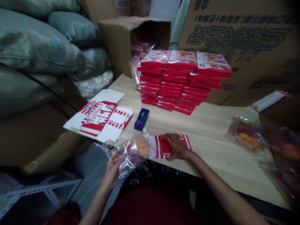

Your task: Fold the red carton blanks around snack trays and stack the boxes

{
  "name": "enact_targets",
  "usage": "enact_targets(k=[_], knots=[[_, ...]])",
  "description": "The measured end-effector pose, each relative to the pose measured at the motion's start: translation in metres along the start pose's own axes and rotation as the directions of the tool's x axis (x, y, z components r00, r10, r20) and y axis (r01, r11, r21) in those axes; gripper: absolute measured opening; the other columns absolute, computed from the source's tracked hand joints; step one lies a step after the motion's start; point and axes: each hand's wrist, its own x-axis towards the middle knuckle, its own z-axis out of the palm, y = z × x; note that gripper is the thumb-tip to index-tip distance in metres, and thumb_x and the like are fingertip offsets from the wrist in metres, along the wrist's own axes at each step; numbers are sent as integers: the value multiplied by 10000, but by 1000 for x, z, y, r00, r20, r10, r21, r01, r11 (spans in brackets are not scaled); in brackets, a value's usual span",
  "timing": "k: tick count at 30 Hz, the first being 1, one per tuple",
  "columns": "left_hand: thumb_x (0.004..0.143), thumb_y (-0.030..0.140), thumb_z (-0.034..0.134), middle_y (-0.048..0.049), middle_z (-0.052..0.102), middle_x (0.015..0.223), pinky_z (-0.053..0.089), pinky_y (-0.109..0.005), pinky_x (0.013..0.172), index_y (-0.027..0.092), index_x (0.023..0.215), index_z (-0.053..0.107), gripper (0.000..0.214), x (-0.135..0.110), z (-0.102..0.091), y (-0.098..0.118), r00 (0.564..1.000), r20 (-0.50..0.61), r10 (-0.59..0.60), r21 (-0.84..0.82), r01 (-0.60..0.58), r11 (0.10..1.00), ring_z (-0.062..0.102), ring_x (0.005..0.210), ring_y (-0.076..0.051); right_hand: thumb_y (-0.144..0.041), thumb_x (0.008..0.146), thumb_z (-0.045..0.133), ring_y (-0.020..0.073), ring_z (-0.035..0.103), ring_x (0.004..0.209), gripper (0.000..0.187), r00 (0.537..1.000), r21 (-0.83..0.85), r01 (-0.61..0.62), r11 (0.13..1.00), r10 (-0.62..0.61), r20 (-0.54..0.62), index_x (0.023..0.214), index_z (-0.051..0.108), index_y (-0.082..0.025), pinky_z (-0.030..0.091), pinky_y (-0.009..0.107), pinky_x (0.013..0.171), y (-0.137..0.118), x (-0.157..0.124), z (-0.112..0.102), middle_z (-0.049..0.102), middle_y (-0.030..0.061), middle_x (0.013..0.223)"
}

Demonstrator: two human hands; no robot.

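The left hand (112, 170) holds a clear plastic bag of orange and red pieces (133, 153) at the edge of the wooden bench (211, 147), fingers curled around it, while the right hand (178, 147), fingers spread, presses flat on a red-and-white carton (164, 147) lying on the bench.

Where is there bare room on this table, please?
Bare pale wood lies right of the right hand, between stacked red cartons and a clear plastic bag; a blue tape dispenser and flat carton blank crowd the left.
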Motion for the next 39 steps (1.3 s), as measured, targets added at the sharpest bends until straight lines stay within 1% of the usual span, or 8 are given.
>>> enact_targets(k=[5, 10, 14, 20, 28, 31, 34, 39], knots=[[635, 345, 948, -75, 812, 933, 579, -320, 810, 153, 1140, 727, 584, 17, -3, 7, 974, 226, -7, 96, -16, 995, 763, 823, -223, -405, 517, 907, 426, 289, 1522, 1236, 1000, -20, -25, 999, 25, -6, 1586, 333, -164, 57, 628, 1263, -4, 1, 0, 394, 243, 1568], [709, 371, 875, -83, 791, 878, 546, -281, 721, 131, 1007, 764, 397, 53, -7, 31, 842, 524, -126, 362, -87, 928, 709, 741, -187, -396, 513, 914, 421, 323, 1504, 1227, 1000, -27, -17, 999, 17, -24, 1576, 345, -167, 71, 617, 1267, -5, 1, 0, 413, 236, 1536], [662, 298, 868, -31, 680, 628, 435, -232, 517, 120, 740, 737, 235, 75, 3, 50, 789, 581, -202, 449, -103, 888, 553, 528, -122, -388, 517, 913, 423, 319, 1505, 1237, 1000, -23, -16, 1000, 15, -24, 1585, 326, -176, 67, 622, 1264, -6, 0, 0, 411, 234, 1534], [650, 241, 818, -28, 647, 606, 409, -246, 479, 124, 733, 730, 168, 92, 24, 55, 720, 631, -288, 522, -119, 845, 512, 490, -122, -383, 522, 891, 437, 297, 1514, 1253, 1000, -12, -3, 1000, 2, -16, 1605, 293, -181, 47, 641, 1251, -7, 0, 1, 405, 240, 1550], [643, 227, 819, -37, 693, 677, 468, -250, 559, 119, 834, 748, 231, 101, 51, 48, 741, 640, -201, 481, -184, 857, 585, 588, -150, -420, 542, 880, 440, 284, 1522, 1229, 989, -25, -112, 993, 110, -94, 1598, 307, -166, 51, 660, 1245, -5, -1, 10, 392, 258, 1556], [671, 251, 821, -44, 742, 801, 518, -256, 650, 133, 962, 748, 322, 100, 42, 67, 796, 598, -96, 432, -219, 875, 657, 716, -173, -412, 569, 859, 450, 285, 1517, 1205, 983, -24, -145, 989, 142, -115, 1601, 288, -164, 41, 679, 1237, -4, -2, 12, 392, 268, 1545], [654, 249, 832, -30, 751, 817, 520, -248, 624, 142, 994, 728, 371, 97, 27, 94, 848, 526, -72, 452, -206, 868, 663, 685, -162, -405, 561, 862, 454, 266, 1523, 1215, 985, -19, -141, 990, 138, -108, 1602, 288, -154, 19, 668, 1243, -1, -2, 11, 376, 269, 1554], [593, 196, 800, -5, 733, 744, 507, -251, 559, 164, 926, 709, 348, 103, 35, 114, 815, 565, -131, 545, -249, 801, 649, 618, -169, -411, 537, 868, 447, 272, 1525, 1228, 994, -11, -91, 996, 90, -61, 1600, 293, -194, 29, 663, 1245, 2, -2, 7, 375, 249, 1569]])
